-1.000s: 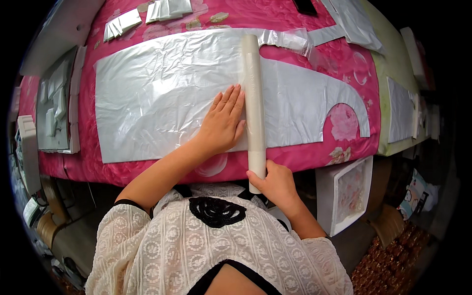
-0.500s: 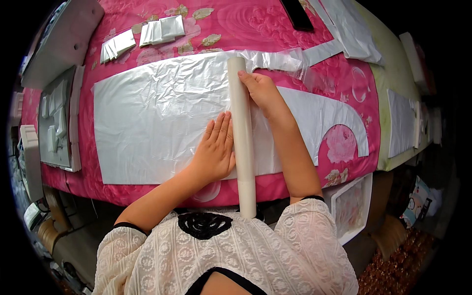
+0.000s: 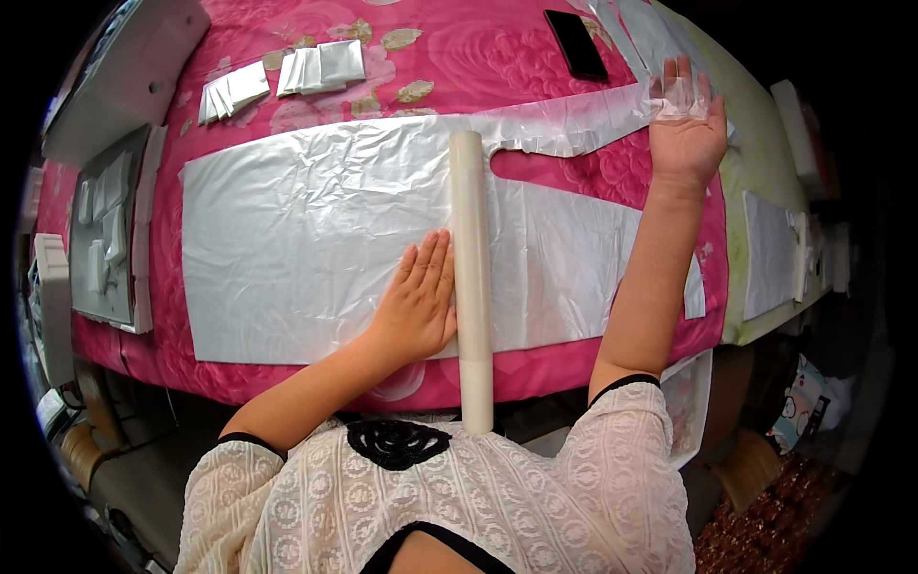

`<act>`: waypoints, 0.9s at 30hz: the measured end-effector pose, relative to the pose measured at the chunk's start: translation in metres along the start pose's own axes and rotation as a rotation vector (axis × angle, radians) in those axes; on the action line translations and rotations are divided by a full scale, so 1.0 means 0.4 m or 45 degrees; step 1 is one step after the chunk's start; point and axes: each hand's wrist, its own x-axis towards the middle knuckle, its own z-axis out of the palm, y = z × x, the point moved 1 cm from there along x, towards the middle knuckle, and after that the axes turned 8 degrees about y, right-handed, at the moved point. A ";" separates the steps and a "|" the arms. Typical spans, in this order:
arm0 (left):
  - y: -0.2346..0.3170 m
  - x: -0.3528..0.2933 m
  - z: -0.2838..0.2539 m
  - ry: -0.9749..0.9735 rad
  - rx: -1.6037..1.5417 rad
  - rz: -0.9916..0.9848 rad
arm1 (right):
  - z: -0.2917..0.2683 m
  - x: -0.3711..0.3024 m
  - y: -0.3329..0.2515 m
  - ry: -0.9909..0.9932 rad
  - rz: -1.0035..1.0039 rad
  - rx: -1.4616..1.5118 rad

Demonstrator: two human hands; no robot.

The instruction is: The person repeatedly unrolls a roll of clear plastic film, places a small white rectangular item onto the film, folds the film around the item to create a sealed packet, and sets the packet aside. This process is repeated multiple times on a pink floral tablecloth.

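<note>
A thin, translucent white plastic sheet shaped like an apron (image 3: 287, 239) lies spread across the pink flowered cloth (image 3: 497, 57). Its right end splits into two strap-like arms around a rounded cut-out. Across the sheet, pointing away from me, stands a long pale roller tube (image 3: 470, 258), its near end against my shirt. My left hand (image 3: 419, 297) rests flat on the sheet, fingers straight and together beside the tube. At the far right my right hand (image 3: 687, 134) is palm up with fingers stretched out, and clear film from the far strap's end lies over them.
Two groups of small folded plastic packets (image 3: 320, 67) lie at the far left. A black phone (image 3: 576, 45) and more plastic sheeting (image 3: 660, 38) are at the far right. A tray with small white packets (image 3: 113, 230) stands left; a white bin (image 3: 690, 402) sits below the right edge.
My right hand has left the tube and swung out to the far right, turning palm up. The far strap now stretches straighter toward it. My left hand stays on the sheet.
</note>
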 end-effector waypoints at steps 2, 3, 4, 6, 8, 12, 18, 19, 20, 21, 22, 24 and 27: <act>-0.004 -0.002 0.004 0.007 0.000 0.001 | 0.101 -0.072 0.031 -0.215 -0.033 -0.151; -0.006 -0.004 0.002 0.007 0.000 -0.008 | 0.144 -0.123 0.084 -0.275 0.046 -0.190; -0.005 -0.002 0.002 0.006 -0.009 -0.006 | 0.193 -0.176 0.143 -0.327 0.114 -0.238; -0.009 -0.005 0.005 -0.044 0.005 0.004 | 0.262 -0.311 0.281 -0.646 0.223 -0.504; -0.008 -0.007 0.013 -0.003 0.019 0.026 | 0.312 -0.453 0.441 -0.846 0.061 -0.632; -0.016 -0.010 0.030 0.170 0.015 0.041 | 0.325 -0.691 0.661 -1.167 0.462 -1.095; -0.014 -0.011 0.049 0.173 0.063 0.099 | 0.316 -0.793 0.584 -1.637 0.205 -1.258; -0.018 -0.015 0.051 0.155 0.063 0.072 | 0.288 -0.776 0.543 -1.611 0.082 -1.110; -0.019 -0.014 0.052 0.141 0.065 0.053 | 0.256 -0.744 0.490 -1.577 -0.046 -0.963; -0.023 -0.016 0.051 0.134 0.067 0.015 | 0.222 -0.702 0.432 -1.560 -0.160 -0.978; -0.021 -0.011 0.042 0.191 -0.178 -0.010 | 0.182 -0.651 0.365 -1.518 -0.284 -0.998; -0.017 -0.011 0.003 0.231 -0.462 -0.033 | 0.075 -0.571 0.257 -1.394 -0.516 -1.253; -0.040 -0.028 -0.062 0.313 -0.776 -0.061 | -0.072 -0.493 0.149 -1.405 -0.642 -1.616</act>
